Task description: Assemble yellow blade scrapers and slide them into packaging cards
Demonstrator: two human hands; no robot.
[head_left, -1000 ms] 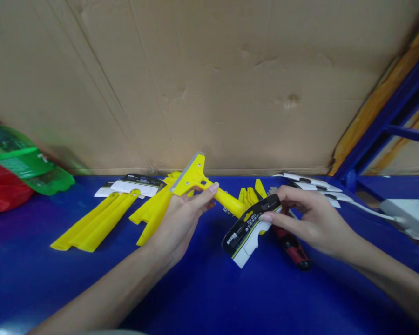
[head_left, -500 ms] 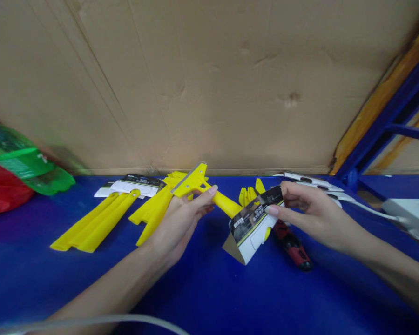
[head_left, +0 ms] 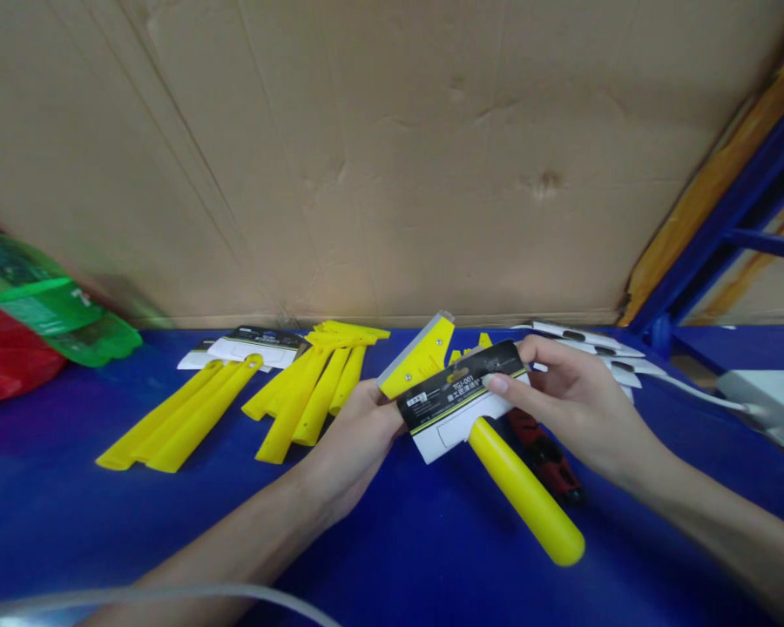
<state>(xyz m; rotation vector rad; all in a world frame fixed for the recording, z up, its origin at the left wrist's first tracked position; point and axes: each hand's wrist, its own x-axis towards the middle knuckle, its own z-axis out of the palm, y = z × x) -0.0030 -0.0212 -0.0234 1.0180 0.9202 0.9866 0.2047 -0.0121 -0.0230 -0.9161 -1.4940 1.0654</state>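
Note:
Between my hands is a yellow scraper (head_left: pixel 526 492), its wide blade head tilted up to the left and its handle slanting down to the right. My left hand (head_left: pixel 359 435) grips it by the head, the fingertips partly hidden behind the card. Around the scraper sits a black-and-white printed card sleeve (head_left: pixel 461 396), with the handle sticking out below. The sleeve's right end is pinched between thumb and fingers of my right hand (head_left: pixel 568 396). Beyond my left hand lie several yellow scrapers (head_left: pixel 307 383) without cards.
Carded yellow scrapers (head_left: pixel 183 418) lie at the left. A red and black tool (head_left: pixel 552 461) rests under my right hand. More cards (head_left: pixel 584 338) and a white power strip (head_left: pixel 767 405) are at the right, a green bottle (head_left: pixel 52 305) at far left. A cardboard wall (head_left: pixel 379 174) stands behind.
The sleeve has slid up the handle toward the scraper's head, so the handle now protrudes below it. My left hand and the scraper head have moved right and down.

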